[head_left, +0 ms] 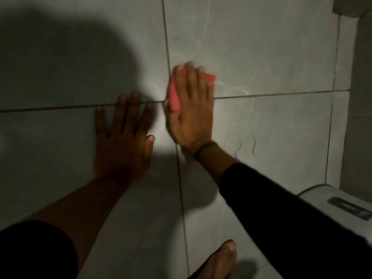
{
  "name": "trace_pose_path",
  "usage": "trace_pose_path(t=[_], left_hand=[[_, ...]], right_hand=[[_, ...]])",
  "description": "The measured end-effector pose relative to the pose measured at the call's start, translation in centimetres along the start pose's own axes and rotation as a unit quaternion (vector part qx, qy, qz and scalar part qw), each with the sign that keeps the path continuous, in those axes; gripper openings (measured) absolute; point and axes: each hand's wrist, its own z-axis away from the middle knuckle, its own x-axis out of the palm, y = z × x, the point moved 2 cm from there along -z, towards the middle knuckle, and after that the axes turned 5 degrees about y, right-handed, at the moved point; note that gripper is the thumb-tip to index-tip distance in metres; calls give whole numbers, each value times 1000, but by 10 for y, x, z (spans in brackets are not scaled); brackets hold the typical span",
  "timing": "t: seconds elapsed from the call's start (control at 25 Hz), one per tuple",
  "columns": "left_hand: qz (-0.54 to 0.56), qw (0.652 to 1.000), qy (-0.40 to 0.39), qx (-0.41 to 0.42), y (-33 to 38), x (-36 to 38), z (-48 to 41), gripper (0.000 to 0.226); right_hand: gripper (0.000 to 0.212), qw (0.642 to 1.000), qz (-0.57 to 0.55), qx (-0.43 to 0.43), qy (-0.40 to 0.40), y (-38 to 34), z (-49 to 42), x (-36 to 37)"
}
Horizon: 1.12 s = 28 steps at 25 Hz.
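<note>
My right hand [191,111] lies flat on a pink cloth [173,95] and presses it against the grey tiled wall [261,47], right where two grout lines cross. Its fingers are straight over the cloth, and the hand is a little blurred. A thin band circles the right wrist. Spread flat on the tile just to the left is my left hand [122,135], fingers apart, holding nothing. Both forearms come out of dark sleeves.
A white toilet tank [322,196] with a dark flush plate sits at the lower right. A bare foot [221,260] shows at the bottom. Faint blue squiggles [246,147] mark the tile right of my wrist. A wall corner runs down the right edge.
</note>
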Motion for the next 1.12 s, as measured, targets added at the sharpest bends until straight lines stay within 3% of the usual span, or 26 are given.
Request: trace_pose_path(t=[0.08, 0.16, 0.24, 0.36, 0.4, 0.48, 0.6, 0.68, 0.76, 0.84, 0.88, 0.96, 1.04, 1.12], left_hand=[[10, 1000, 2, -6, 0, -2, 0, 72], [9, 1000, -2, -12, 0, -3, 0, 72], [11, 1000, 1, -9, 1, -3, 0, 73], [-11, 1000, 7, -1, 0, 2, 1, 69], [-12, 1000, 2, -4, -2, 4, 1, 68], [7, 1000, -13, -15, -1, 2, 1, 68], [6, 1000, -22, -18, -2, -3, 1, 72], [8, 1000, -21, -8, 1, -6, 2, 75], [14, 1000, -24, -7, 1, -7, 1, 77], [15, 999, -30, -2, -1, -4, 0, 78], [13, 999, -30, -2, -2, -4, -1, 77], [16, 999, -32, -5, -2, -3, 0, 76], [22, 999, -32, -8, -2, -4, -1, 76], [18, 999, -34, -10, -2, -5, 0, 77]], right_hand=[[68, 991, -10, -102, -84, -13, 83, -8], [64, 981, 11, -114, -156, 9, 166, -40], [71, 979, 53, -98, -172, 52, 174, -51], [77, 996, 31, 45, -77, 56, 79, -28], [78, 997, 12, 60, -39, 36, 59, -19], [76, 1000, -16, 9, -15, -12, 89, -2], [70, 983, -65, -55, -161, -41, 231, -30], [65, 985, -31, -7, -172, 5, 260, -48], [73, 981, 3, 124, -153, 46, 217, -47], [79, 962, -20, 265, -56, 52, 148, -34], [80, 961, -29, 275, -26, 35, 126, -25], [79, 985, -20, 170, -21, -8, 138, -10], [79, 992, -37, 57, -108, -28, 204, -18], [79, 983, -8, 75, -170, 15, 264, -47]])
